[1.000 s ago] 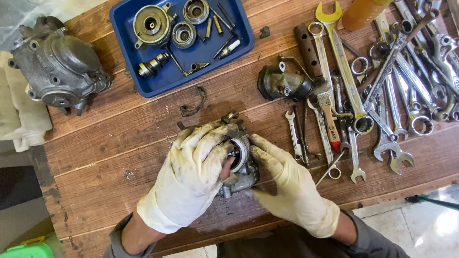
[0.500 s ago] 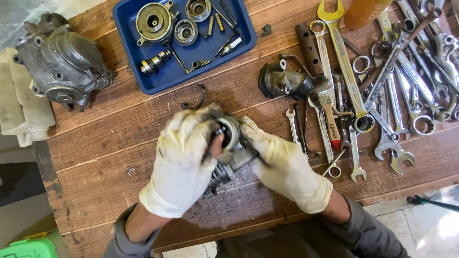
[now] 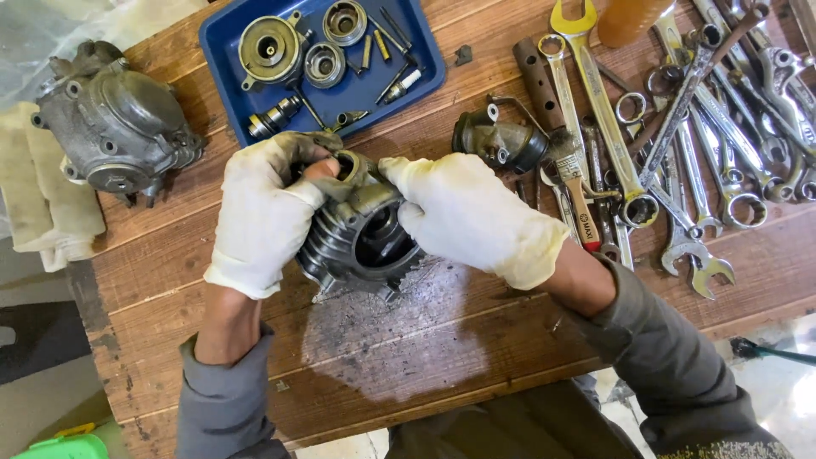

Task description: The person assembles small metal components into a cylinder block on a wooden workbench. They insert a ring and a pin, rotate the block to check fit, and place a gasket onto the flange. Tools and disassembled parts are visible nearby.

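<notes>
Cylinder (image 3: 361, 242), dark and finned, is sitting tilted over an oily stain on the bench (image 3: 425, 340), with the left hand (image 3: 263, 212) closing around its upper left edge and the right hand (image 3: 467, 212) pinching its top rim, both in pale gloves. Slipping is the likely fault: greasy gloves and the tilt could be letting it roll off the near edge. Beyond it, the blue tray (image 3: 425, 76) of small parts and the spanners (image 3: 680, 127) are lying near enough to be knocked.
</notes>
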